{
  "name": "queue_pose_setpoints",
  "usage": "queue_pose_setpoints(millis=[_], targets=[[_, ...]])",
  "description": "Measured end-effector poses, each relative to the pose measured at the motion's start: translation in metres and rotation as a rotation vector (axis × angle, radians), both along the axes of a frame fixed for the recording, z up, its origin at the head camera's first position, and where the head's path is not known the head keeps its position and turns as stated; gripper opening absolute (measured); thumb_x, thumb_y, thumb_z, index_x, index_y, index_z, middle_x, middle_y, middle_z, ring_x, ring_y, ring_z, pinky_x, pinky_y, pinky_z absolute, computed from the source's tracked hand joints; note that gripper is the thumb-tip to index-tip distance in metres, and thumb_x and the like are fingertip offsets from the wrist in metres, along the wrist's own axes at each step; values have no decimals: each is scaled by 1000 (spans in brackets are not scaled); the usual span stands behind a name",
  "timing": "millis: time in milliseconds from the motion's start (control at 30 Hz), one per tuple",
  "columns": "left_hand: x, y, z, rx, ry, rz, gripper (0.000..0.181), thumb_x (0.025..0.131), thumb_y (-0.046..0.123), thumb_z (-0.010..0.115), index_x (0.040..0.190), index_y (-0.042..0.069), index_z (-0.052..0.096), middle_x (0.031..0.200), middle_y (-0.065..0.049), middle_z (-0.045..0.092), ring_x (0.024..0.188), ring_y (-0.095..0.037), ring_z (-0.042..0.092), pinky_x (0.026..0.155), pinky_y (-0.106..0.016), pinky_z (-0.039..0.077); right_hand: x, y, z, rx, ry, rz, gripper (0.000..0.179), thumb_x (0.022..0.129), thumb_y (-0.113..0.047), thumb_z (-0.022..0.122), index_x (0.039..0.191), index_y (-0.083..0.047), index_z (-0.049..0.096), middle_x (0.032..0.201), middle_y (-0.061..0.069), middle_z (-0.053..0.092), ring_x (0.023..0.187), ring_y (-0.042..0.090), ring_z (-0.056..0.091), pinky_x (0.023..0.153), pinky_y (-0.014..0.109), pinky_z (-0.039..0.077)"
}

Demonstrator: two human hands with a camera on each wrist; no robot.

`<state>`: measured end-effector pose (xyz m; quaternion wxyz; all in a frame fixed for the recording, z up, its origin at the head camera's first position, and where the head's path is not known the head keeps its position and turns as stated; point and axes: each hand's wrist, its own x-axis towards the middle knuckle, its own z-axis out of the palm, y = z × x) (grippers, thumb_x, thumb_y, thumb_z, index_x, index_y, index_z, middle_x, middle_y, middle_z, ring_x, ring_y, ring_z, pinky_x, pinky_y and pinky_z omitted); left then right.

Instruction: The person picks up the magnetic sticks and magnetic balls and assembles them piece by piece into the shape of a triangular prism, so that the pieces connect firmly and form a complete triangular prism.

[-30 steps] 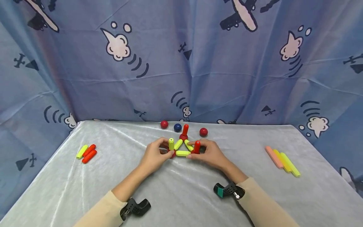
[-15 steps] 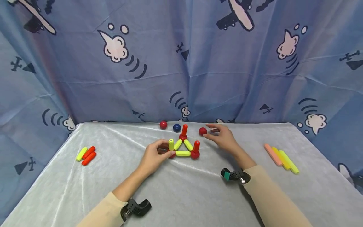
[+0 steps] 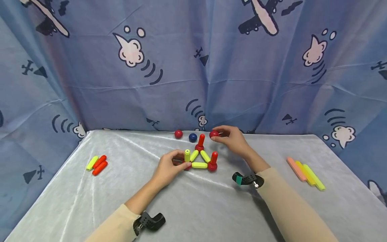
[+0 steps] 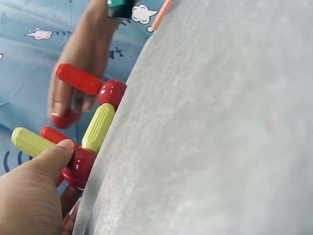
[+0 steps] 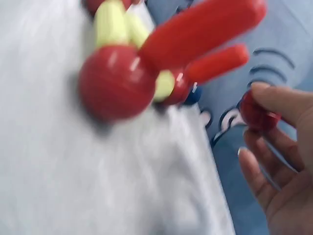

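Observation:
On the cloth, three yellow-green rods (image 3: 199,165) join three red balls into a triangle. Upright red rods (image 3: 214,158) rise from the right ball (image 3: 212,166) and the back ball. A yellow-green upright rod (image 3: 187,155) tops the left ball (image 4: 79,166). My left hand (image 3: 169,167) grips that left ball, thumb in front and fingers behind. My right hand (image 3: 234,141) pinches a loose red ball (image 5: 257,111) between thumb and fingers, behind and right of the triangle.
A red ball (image 3: 178,134) and a blue ball (image 3: 192,137) lie near the table's back edge. At left are a yellow-green rod (image 3: 92,163) and two red rods (image 3: 99,168). Orange (image 3: 296,169), yellow (image 3: 305,173) and yellow-green (image 3: 313,177) rods lie right. A patterned curtain (image 3: 175,67) hangs behind.
My right hand has let go of the triangle's right ball, reached back and right, and taken the loose red ball, moving it slightly. My left hand keeps its hold on the left ball.

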<state>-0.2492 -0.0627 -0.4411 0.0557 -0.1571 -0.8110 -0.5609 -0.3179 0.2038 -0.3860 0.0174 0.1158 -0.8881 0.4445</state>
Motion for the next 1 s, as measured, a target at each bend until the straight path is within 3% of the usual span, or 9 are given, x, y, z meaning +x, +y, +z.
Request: queue_pose_setpoints(millis=[200, 500, 600, 700, 833, 900, 1000], targets=[[1, -3, -1, 3, -10, 10, 29, 83, 12, 83, 111, 10, 73, 103, -5, 75, 95, -16, 69, 80, -22, 57, 4, -18, 14, -135, 24, 65, 46, 89, -30, 78, 131, -13, 66, 125, 10, 70, 115, 28, 65, 94, 42, 58], [0, -2, -1, 6, -5, -15, 30, 84, 14, 83, 112, 10, 73, 104, -5, 75, 95, -17, 69, 82, -23, 58, 3, -29, 17, -108, 41, 149, 45, 91, -25, 77, 133, -11, 65, 125, 12, 70, 111, 30, 68, 91, 42, 60], [-2, -2, 0, 10, -4, -17, 30, 83, 13, 83, 111, 9, 73, 104, -6, 75, 94, -17, 69, 82, -24, 58, -2, -30, 17, -128, 32, 185, 46, 92, -25, 75, 135, -11, 64, 129, 12, 68, 110, 28, 68, 92, 44, 60], [-3, -2, -1, 11, -7, -16, 30, 83, 12, 83, 111, 9, 73, 104, -7, 75, 94, -17, 70, 82, -24, 59, -11, -31, 14, -207, -15, 213, 46, 99, -29, 66, 140, -8, 60, 138, 15, 63, 109, 23, 67, 91, 41, 61], [-3, -2, -2, 8, -5, -15, 30, 83, 12, 83, 110, 8, 73, 104, -7, 76, 93, -17, 70, 81, -22, 58, -25, -30, 8, -297, -89, 171, 42, 107, -30, 50, 141, -5, 58, 145, 17, 58, 109, 15, 64, 86, 30, 61], [-3, -2, -1, 8, -7, -16, 30, 83, 11, 83, 110, 8, 73, 104, -8, 76, 93, -17, 70, 80, -21, 58, -32, -30, 4, -263, -98, 148, 38, 107, -24, 51, 138, -5, 60, 145, 16, 59, 109, 15, 64, 86, 30, 60], [-2, -3, -1, 6, -4, -14, 30, 83, 11, 83, 110, 8, 73, 104, -8, 76, 93, -18, 70, 80, -20, 57, -40, -31, -2, -154, -74, 167, 34, 102, -12, 58, 136, -7, 63, 143, 15, 60, 114, 24, 62, 93, 40, 58]])
